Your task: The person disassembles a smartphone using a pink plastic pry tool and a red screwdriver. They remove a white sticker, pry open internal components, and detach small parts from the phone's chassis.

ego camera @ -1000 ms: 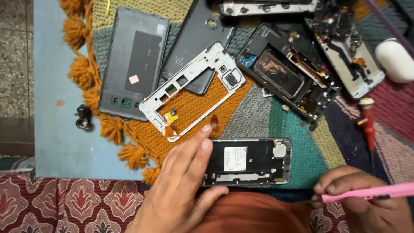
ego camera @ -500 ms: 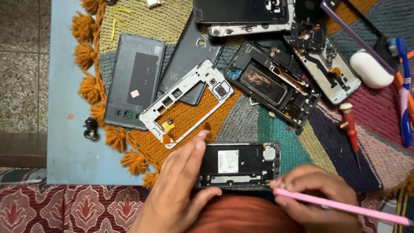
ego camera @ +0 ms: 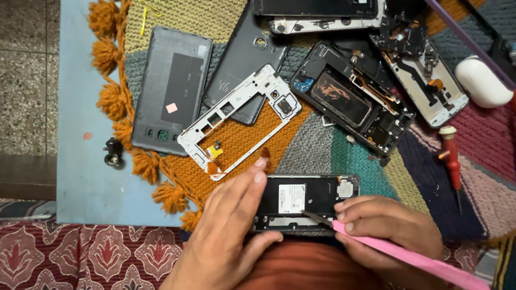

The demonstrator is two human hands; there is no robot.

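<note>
An opened black phone body with a white label lies near the front edge of a knitted multicolour mat. My left hand presses on its left end, thumb under the lower edge and fingers over the top. My right hand grips a pink-handled tool. The tool's thin metal tip touches the phone's lower edge.
A white phone frame, grey back covers, and other opened phones lie on the mat. A red screwdriver and white case sit at right. A small black part rests on the blue table.
My right hand came in from the lower right with the pink tool and set its tip on the phone body. My left hand stayed on the phone. The camera view shifted slightly.
</note>
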